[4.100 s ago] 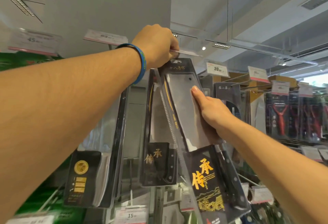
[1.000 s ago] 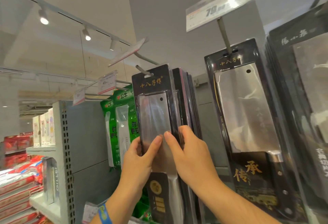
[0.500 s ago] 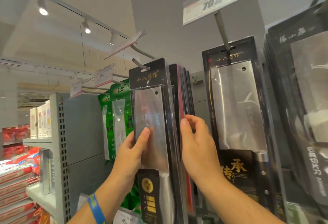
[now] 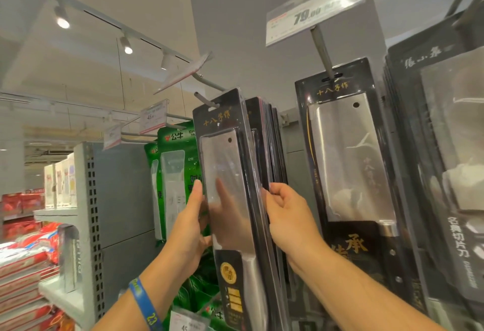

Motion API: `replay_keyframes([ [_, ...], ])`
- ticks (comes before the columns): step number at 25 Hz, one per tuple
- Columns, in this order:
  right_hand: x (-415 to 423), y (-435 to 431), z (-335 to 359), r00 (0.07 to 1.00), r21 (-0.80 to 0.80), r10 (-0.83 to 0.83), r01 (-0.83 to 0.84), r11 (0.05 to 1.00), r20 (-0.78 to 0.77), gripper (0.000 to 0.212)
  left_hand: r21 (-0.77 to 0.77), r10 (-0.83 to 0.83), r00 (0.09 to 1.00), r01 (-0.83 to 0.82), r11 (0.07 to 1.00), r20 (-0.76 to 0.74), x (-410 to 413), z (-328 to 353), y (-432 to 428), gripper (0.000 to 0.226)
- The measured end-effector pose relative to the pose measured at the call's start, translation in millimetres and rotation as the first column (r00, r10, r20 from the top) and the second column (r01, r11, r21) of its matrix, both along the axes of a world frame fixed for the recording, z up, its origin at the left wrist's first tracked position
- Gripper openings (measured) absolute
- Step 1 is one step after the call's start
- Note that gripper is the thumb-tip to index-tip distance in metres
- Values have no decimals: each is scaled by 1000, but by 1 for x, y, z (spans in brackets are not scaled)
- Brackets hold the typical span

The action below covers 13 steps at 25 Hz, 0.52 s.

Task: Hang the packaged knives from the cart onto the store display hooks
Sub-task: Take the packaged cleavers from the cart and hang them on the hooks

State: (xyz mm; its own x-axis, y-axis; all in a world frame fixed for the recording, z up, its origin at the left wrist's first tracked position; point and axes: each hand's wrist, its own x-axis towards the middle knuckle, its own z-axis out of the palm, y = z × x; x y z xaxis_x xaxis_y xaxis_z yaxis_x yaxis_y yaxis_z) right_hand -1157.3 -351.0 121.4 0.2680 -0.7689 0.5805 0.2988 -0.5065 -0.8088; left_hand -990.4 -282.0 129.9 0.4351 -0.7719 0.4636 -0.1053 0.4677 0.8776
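Observation:
A black packaged cleaver (image 4: 230,173) hangs at the front of a display hook (image 4: 204,98), with several more packs (image 4: 264,147) behind it on the same hook. My left hand (image 4: 191,228) holds the front pack's left edge, its thumb lying on the clear blister. My right hand (image 4: 288,215) pinches the edges of the packs just behind. A second packaged cleaver (image 4: 348,163) hangs on the hook to the right under a 79.00 price tag (image 4: 314,13).
More black knife packs (image 4: 445,147) fill the far right. Green packaged goods (image 4: 178,173) hang to the left of the hook. A grey perforated shelf upright (image 4: 89,212) and red stacked packs (image 4: 23,246) are at the lower left.
The view has gone from the right-hand hook to this one. In the last second my left hand slid to the pack's left edge and my right hand moved onto the packs behind.

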Motion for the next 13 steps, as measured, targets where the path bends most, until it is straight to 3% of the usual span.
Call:
replay_keyframes([
  [6,-6,-10,-2,998,-39,13,-15,999,-63,16,29,-78,995,80,996,-62,3,-2,1,94],
  [13,-1,-3,-8,995,-116,7,5,993,99,17,-55,-159,987,158,986,-13,13,-13,-2,78],
])
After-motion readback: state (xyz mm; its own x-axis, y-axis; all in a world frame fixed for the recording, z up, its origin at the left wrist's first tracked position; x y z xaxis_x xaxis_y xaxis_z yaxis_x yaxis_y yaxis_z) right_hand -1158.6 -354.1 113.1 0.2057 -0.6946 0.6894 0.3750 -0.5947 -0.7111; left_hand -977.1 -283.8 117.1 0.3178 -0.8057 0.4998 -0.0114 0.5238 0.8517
